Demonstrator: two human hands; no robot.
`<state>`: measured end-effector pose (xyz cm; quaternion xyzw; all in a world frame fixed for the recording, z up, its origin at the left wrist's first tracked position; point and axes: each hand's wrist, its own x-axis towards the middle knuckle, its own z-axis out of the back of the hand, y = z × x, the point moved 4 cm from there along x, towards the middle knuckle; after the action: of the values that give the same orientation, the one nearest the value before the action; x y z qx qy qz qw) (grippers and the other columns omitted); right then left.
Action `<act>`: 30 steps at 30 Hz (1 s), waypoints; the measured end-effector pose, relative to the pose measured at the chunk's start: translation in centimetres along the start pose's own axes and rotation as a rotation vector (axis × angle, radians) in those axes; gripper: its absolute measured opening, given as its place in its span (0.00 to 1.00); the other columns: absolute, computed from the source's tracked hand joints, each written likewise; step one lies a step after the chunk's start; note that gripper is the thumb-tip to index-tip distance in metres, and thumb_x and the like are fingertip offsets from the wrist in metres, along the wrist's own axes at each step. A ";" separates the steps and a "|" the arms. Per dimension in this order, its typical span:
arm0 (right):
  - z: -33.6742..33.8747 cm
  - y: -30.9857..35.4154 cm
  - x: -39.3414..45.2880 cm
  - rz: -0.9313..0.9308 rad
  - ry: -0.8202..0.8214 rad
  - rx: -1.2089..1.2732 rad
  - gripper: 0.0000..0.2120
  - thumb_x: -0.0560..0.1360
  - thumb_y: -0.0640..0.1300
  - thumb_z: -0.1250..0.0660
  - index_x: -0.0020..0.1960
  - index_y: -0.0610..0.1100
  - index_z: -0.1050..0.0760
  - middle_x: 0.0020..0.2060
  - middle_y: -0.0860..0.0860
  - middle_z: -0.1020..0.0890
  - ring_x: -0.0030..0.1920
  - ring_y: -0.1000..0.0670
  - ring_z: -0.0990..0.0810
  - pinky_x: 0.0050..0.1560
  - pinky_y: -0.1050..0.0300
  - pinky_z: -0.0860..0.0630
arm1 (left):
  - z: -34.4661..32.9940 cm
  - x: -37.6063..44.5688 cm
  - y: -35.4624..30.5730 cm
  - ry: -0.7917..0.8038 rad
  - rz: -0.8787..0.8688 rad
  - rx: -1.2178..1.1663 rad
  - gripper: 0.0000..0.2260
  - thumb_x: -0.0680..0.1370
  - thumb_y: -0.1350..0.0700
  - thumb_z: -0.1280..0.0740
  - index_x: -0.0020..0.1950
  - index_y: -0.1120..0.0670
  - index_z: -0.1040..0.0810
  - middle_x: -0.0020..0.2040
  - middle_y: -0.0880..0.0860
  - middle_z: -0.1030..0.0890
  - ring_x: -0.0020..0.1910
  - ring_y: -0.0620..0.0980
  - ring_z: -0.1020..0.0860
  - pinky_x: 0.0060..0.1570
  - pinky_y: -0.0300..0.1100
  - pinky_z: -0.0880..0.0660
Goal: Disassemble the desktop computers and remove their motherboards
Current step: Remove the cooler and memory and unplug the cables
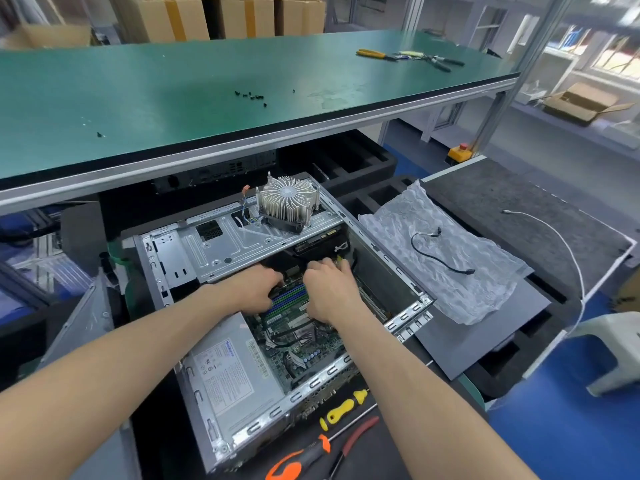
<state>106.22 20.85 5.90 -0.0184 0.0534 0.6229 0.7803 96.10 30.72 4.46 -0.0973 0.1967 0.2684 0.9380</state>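
Head view: open desktop case [221,403] lies on its side on the lower surface [388,459], motherboard [304,341] still seated inside next to the PSU [225,372]. Both hands are down in the case over the board: left hand [249,289] has its fingers curled at the RAM slots [291,296], right hand [329,289] reaches toward the cables; can't tell what either grips. Heatsink [287,202] sits on the drive bracket. Screwdrivers [343,410] lie just beside the case
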 end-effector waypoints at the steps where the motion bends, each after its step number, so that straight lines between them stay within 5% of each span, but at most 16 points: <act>1: -0.1 -0.4 0.0 -0.060 0.020 -0.007 0.14 0.72 0.44 0.29 0.57 0.43 0.21 0.58 0.48 0.23 0.65 0.41 0.29 0.68 0.38 0.39 | -0.3 0.0 0.2 0.021 0.024 0.010 0.18 0.76 0.59 0.32 0.66 0.58 0.27 0.57 0.58 0.20 0.55 0.55 0.22 0.53 0.50 0.23; 7: -0.5 -1.8 -0.1 -0.260 0.123 -0.017 0.21 0.75 0.50 0.32 0.65 0.45 0.24 0.70 0.48 0.29 0.74 0.39 0.38 0.71 0.31 0.44 | -0.9 -0.4 1.2 0.110 0.137 0.012 0.25 0.76 0.61 0.33 0.72 0.62 0.34 0.53 0.56 0.23 0.47 0.54 0.23 0.37 0.44 0.24; 10: -0.8 -2.1 -0.2 -0.297 0.191 -0.002 0.21 0.77 0.51 0.36 0.68 0.46 0.25 0.77 0.49 0.37 0.77 0.39 0.45 0.73 0.31 0.48 | -1.1 -0.5 1.7 0.166 0.167 0.084 0.23 0.77 0.59 0.31 0.68 0.64 0.33 0.48 0.57 0.25 0.45 0.53 0.25 0.39 0.41 0.28; 13: -0.9 -2.0 -0.3 -0.290 0.216 0.003 0.21 0.78 0.50 0.38 0.69 0.45 0.26 0.78 0.49 0.40 0.78 0.39 0.47 0.73 0.31 0.49 | -1.2 -0.3 2.0 0.207 0.159 0.151 0.06 0.78 0.61 0.32 0.51 0.62 0.26 0.41 0.54 0.29 0.47 0.55 0.22 0.38 0.42 0.28; 15: -0.8 -1.8 -0.2 -0.265 0.210 -0.001 0.20 0.78 0.49 0.37 0.68 0.44 0.25 0.78 0.48 0.39 0.78 0.39 0.47 0.73 0.32 0.49 | -1.5 -0.2 2.5 0.160 0.182 0.127 0.14 0.78 0.64 0.33 0.38 0.56 0.36 0.36 0.52 0.34 0.43 0.52 0.27 0.27 0.37 0.34; 21: -0.6 -1.5 0.0 -0.201 0.161 -0.008 0.13 0.77 0.47 0.34 0.59 0.43 0.22 0.73 0.45 0.34 0.74 0.39 0.42 0.72 0.34 0.47 | -2.1 0.3 3.4 0.063 0.226 0.063 0.14 0.78 0.65 0.37 0.39 0.54 0.39 0.36 0.50 0.34 0.31 0.45 0.34 0.24 0.36 0.40; 30: -0.9 -1.6 0.1 -0.178 0.142 -0.004 0.15 0.76 0.48 0.32 0.60 0.43 0.22 0.73 0.44 0.34 0.75 0.38 0.42 0.72 0.33 0.46 | -2.6 1.0 3.5 0.074 0.238 0.035 0.16 0.76 0.63 0.33 0.38 0.52 0.40 0.37 0.51 0.31 0.31 0.46 0.33 0.27 0.38 0.37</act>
<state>107.70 20.51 4.97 -0.0687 0.1055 0.5485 0.8266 94.12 33.34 1.43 -0.0667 0.2459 0.3705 0.8932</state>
